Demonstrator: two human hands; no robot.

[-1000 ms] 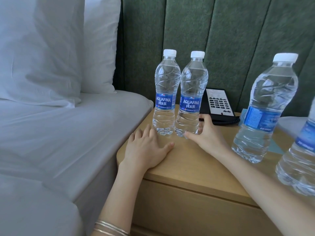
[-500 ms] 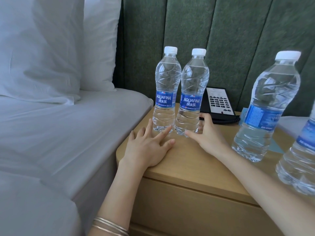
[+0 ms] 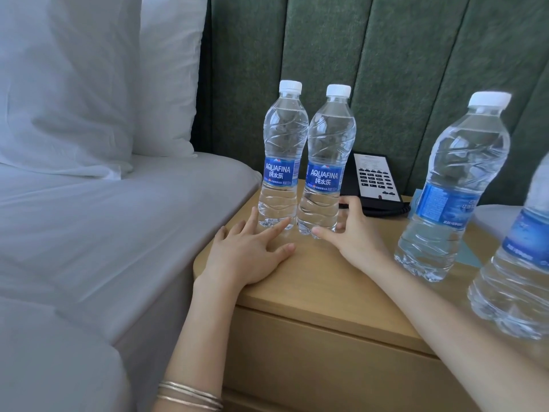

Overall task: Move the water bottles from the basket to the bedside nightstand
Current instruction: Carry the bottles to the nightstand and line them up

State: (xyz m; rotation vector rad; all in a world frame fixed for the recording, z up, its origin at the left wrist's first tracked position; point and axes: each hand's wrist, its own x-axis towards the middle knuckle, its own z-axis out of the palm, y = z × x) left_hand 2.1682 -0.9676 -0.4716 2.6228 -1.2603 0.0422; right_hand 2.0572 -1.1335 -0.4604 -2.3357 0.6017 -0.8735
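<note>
Two clear Aquafina water bottles with white caps stand upright side by side at the back left of the wooden nightstand [image 3: 320, 281]: the left bottle [image 3: 282, 150] and the second bottle [image 3: 328, 156]. My left hand [image 3: 246, 257] lies flat on the nightstand, fingers spread, fingertips touching the left bottle's base. My right hand [image 3: 353, 233] cups the second bottle's base between thumb and fingers. A third bottle [image 3: 454, 188] and a fourth bottle [image 3: 523, 263] stand at the right. No basket is in view.
A black desk phone [image 3: 375, 179] sits behind the bottles against the green padded headboard [image 3: 386, 69]. The bed [image 3: 118, 218] with white sheets and pillows [image 3: 74, 84] adjoins the nightstand's left edge. A drawer front runs below the top.
My left hand has slid forward until its fingertips reach the left bottle's base. My right hand has stayed at the second bottle's base.
</note>
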